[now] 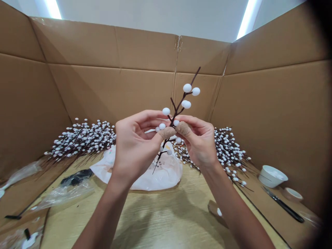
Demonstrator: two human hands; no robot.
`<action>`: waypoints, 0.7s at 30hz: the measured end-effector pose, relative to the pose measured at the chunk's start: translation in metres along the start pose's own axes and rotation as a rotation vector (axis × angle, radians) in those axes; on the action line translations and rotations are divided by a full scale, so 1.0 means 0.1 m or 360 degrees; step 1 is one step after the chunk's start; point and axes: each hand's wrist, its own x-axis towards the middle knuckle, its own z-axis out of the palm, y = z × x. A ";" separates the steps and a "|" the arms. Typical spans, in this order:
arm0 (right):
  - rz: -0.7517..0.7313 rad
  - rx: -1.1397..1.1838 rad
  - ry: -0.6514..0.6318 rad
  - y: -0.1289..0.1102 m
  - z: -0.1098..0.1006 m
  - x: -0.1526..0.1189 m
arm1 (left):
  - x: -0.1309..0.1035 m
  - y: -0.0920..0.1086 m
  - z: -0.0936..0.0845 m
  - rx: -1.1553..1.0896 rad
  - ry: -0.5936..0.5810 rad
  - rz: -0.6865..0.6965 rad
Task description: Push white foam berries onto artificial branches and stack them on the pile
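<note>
Raised in front of me is a dark brown artificial berry branch (178, 110) with white balls on its short twigs. My left hand (141, 138) pinches its stem between the thumb and fingers. My right hand (198, 140) is closed at the branch too, its thumb and forefinger around a white ball (176, 123) beside the stem. Both thumbs have tan wrappings on their tips. Some twigs near the top end carry no ball. Below the hands lies a white plastic bag (155, 178) with small white pieces on it.
Bundles of white-berry branches lie at the left (85, 138) and right (229, 148). On the right are a white bowl (272, 176), a tape roll (293, 194) and a black-handled knife or tweezers (285, 206). Clear plastic wrapping (67, 195) lies left. Cardboard walls (145, 90) enclose the table.
</note>
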 end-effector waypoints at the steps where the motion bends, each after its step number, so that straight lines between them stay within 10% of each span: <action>1: 0.0012 -0.0010 0.0012 0.00 0.00 0.01 | 0.01 0.00 0.00 -0.0015 -0.0007 -0.0010; 13: 0.0214 0.0095 -0.0337 -0.13 -0.18 0.11 | 0.15 -0.13 -0.14 -0.0087 0.0056 -0.0201; 21: 0.0672 -0.0995 -0.1312 -0.11 -0.27 0.06 | 0.26 -0.23 -0.31 -0.0329 0.0222 -0.0199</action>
